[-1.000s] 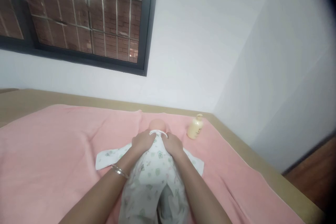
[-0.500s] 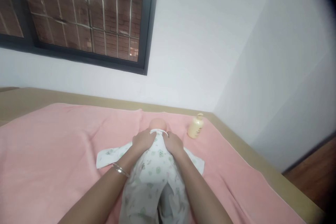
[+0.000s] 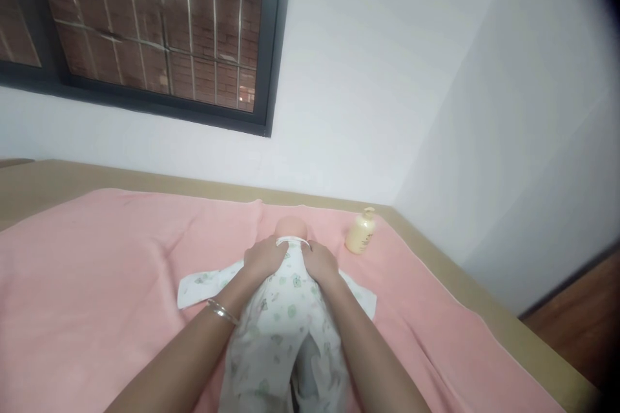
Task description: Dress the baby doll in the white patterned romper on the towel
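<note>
A white baby romper (image 3: 290, 310) with a small green print is draped over a baby doll, whose smooth rounded head (image 3: 291, 227) shows beyond the neckline. My left hand (image 3: 265, 258) grips the left side of the collar, its thumb at the white neck band. On the opposite side, my right hand (image 3: 320, 261) holds the collar the same way. The sleeves lie spread out flat to both sides. Under the cloth and my hands, the doll's face and body are hidden. A split in the lower part of the romper hangs toward me.
A cream pump bottle (image 3: 361, 232) stands right of the doll's head on the pink blanket (image 3: 121, 258). The blanket covers a tan padded surface (image 3: 194, 182) that meets white walls. A dark-framed barred window (image 3: 269, 77) is at the upper left.
</note>
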Demonstrator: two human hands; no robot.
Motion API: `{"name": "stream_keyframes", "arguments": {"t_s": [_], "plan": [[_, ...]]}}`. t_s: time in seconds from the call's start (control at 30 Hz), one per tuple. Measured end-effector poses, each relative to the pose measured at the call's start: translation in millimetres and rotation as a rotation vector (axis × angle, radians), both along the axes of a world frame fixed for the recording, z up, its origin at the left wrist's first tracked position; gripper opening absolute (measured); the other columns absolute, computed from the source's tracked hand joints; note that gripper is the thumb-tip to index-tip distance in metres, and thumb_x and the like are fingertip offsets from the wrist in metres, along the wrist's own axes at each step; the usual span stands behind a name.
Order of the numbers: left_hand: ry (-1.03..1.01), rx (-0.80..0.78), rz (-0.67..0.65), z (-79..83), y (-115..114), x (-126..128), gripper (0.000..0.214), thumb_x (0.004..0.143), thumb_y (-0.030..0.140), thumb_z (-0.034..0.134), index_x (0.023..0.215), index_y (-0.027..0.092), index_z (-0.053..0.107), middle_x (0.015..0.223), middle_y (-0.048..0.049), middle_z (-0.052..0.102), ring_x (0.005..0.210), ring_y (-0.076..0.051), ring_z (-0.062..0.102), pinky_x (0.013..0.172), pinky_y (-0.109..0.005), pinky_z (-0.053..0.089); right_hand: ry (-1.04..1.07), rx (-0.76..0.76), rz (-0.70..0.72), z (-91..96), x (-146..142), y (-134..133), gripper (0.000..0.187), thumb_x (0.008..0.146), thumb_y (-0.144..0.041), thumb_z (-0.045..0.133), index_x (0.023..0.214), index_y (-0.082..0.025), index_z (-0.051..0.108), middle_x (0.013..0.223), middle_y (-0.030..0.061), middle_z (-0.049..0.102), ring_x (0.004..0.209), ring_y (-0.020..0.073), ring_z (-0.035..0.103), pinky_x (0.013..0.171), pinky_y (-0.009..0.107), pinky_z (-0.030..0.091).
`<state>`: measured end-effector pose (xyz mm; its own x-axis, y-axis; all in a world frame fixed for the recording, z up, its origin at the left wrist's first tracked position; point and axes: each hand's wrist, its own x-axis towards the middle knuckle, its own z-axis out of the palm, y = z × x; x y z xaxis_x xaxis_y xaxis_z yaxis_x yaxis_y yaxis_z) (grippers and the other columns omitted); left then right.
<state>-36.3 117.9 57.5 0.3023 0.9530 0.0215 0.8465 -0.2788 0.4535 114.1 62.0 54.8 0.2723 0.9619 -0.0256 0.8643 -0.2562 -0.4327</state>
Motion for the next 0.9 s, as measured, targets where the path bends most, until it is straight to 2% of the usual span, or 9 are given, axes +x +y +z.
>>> {"name": "stream_keyframes", "arguments": {"t_s": [0.23, 0.9], "plan": [[-0.017, 0.006, 0.003, -0.2, 0.3, 0.4, 0.050, 0.082, 0.057, 0.024, 0.105, 0.024, 0.055, 0.103, -0.0090, 0.063, 0.092, -0.029, 0.058, 0.076, -0.042, 0.042, 0.020, 0.113, -0.001, -7.4, 3.7, 3.4, 0.055, 0.091, -0.048, 0.014, 0.104, -0.022, 0.061, 0.103, 0.0084, 0.063, 0.094, 0.0228, 0.056, 0.076, 0.033, 0.040], [-0.021, 0.014, -0.009, 0.5, 0.3, 0.0, 0.050, 0.082, 0.056, 0.024, 0.103, 0.023, 0.056, 0.104, -0.0088, 0.063, 0.090, -0.027, 0.058, 0.074, -0.041, 0.043, 0.007, 0.124, -0.007, -10.0, 5.2, 5.7, 0.056, 0.090, -0.049, 0.013, 0.102, -0.023, 0.061, 0.101, 0.0078, 0.063, 0.093, 0.0235, 0.057, 0.076, 0.034, 0.041]]}}
